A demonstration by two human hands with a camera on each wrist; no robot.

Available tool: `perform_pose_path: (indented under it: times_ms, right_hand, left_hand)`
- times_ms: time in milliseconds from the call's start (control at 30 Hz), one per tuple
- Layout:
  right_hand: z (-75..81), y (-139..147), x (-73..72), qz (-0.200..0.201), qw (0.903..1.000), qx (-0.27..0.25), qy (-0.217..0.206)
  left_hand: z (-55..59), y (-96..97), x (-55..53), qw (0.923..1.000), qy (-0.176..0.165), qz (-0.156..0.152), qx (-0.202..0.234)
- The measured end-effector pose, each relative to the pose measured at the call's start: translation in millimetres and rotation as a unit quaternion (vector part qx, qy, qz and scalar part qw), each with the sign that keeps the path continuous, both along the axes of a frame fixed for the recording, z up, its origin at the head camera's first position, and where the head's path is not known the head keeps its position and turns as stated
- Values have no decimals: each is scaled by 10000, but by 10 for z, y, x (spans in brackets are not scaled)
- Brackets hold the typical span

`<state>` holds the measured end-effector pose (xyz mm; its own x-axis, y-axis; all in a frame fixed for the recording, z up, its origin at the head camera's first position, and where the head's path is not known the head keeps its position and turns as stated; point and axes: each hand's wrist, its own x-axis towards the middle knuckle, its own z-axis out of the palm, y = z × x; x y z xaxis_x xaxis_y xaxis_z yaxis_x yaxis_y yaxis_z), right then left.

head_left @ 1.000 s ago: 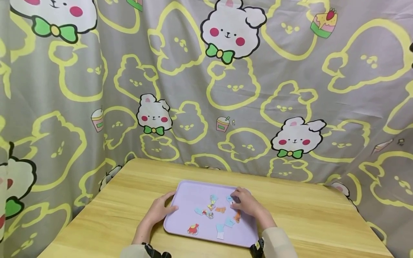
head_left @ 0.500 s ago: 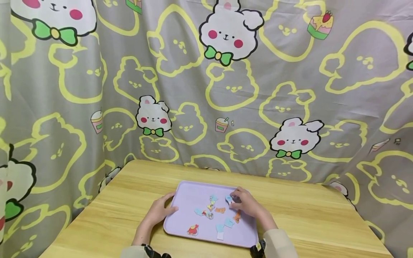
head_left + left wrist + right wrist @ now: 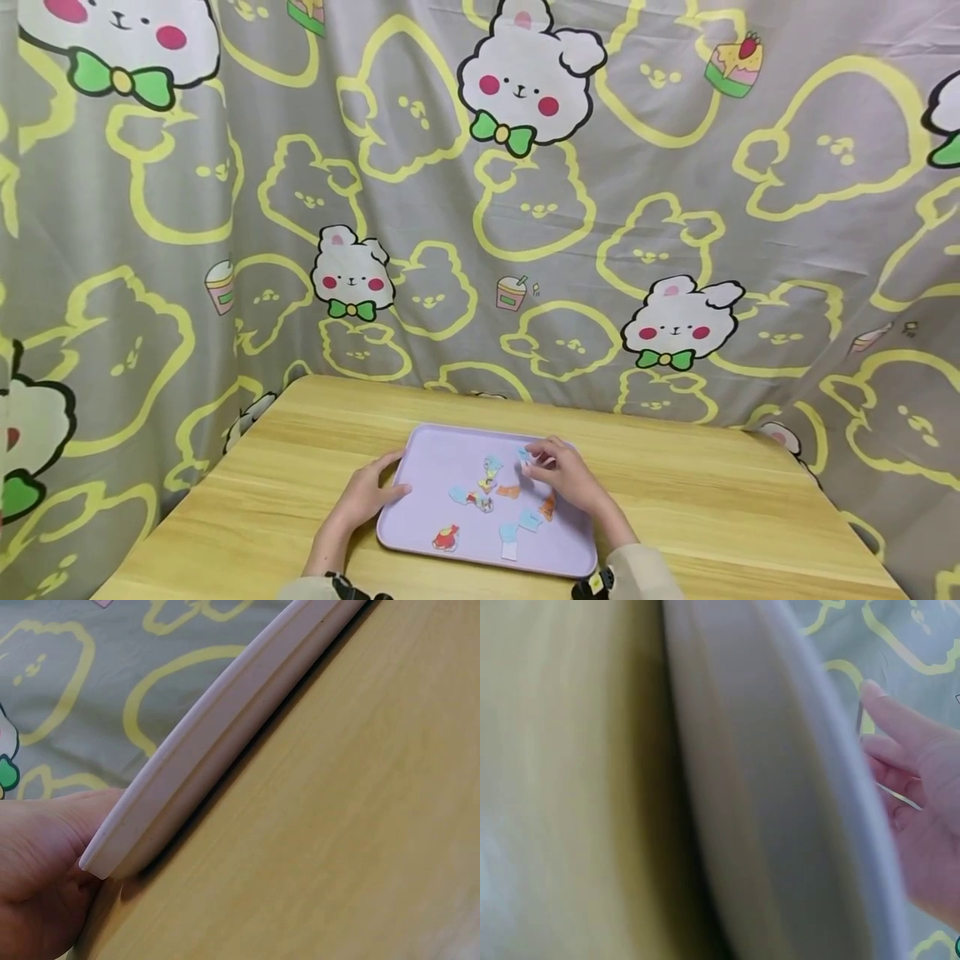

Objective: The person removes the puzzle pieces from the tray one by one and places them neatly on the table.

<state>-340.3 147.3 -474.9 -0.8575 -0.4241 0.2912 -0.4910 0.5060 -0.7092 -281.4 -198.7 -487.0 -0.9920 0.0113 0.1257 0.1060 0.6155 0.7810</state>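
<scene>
A shallow lilac tray (image 3: pixel 427 450) lies on the wooden table, its raised side seen close up in both wrist views. My left hand (image 3: pixel 369 493) grips its left edge, thumb over the rim and fingers outside. Over the tray's far right part, my right hand (image 3: pixel 564 477) pinches a light blue puzzle piece (image 3: pixel 522 454) between thumb and fingers; in the right wrist view only its thin edge shows. Near that hand lie an orange piece (image 3: pixel 508 492) and a second orange piece (image 3: pixel 548 506). Closer to the front are a blue piece (image 3: pixel 530 520) and a blue-and-white piece (image 3: pixel 509 540).
Several small coloured pieces (image 3: pixel 480 502) lie grouped mid-tray, with a blue-topped piece (image 3: pixel 492 465) just behind them. A red piece (image 3: pixel 446 537) sits near the front left rim. Wooden table (image 3: pixel 720 508) surrounds the tray, and a patterned curtain (image 3: pixel 427 208) hangs behind and beside it.
My right hand has shifted slightly left and lifted the blue puzzle piece, which now stands tilted in the fingers. The left hand keeps its hold on the tray.
</scene>
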Motion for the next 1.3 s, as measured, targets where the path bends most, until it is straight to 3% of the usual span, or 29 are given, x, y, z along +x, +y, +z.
perform_pose_path:
  times_ms: [233,1300]
  right_hand:
    - [29,-53,-15,-278,9987,-416,-99]
    - [-9,280,62,-1033,9923,-625,-279]
  left_hand:
    - [16,-13,-27,10000,20,-10,-93]
    - [-23,4,-39,9996,52,-40,-264]
